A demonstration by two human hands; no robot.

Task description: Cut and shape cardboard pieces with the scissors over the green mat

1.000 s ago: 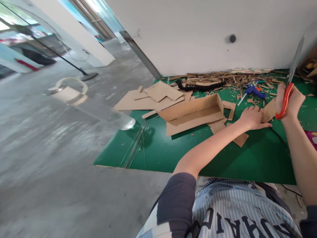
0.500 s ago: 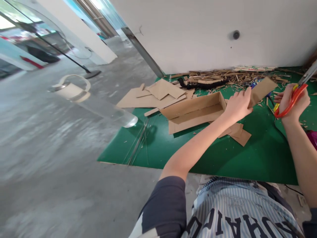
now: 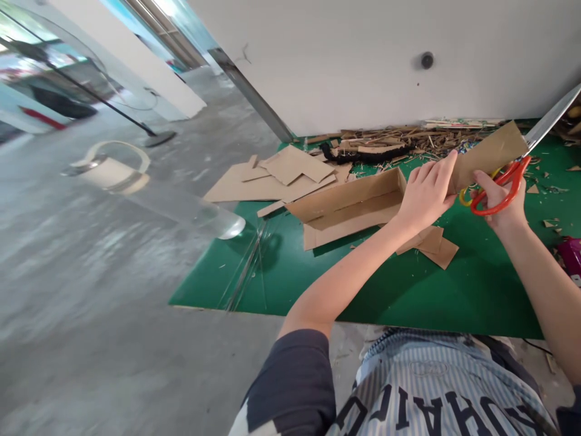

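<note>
My left hand is closed on a small brown cardboard piece, which it holds up over the table. A pair of scissors with red and yellow handles sits in my right hand, its fingers in the loops. The long metal blades point up and right, beside the far edge of the cardboard piece; whether they touch it I cannot tell. Just left of my left hand lies an open cardboard box, long and narrow. Flat cardboard scraps lie below my left wrist.
Larger cardboard sheets lie at the back left of the green table. A clear cylinder with a pale strap leans in from the left. Cardboard offcuts and a black strip line the white wall. Something magenta is at right.
My right hand has moved left with the scissors, up to the cardboard piece. My left hand still holds the piece, now raised slightly. The view has shifted a little.
</note>
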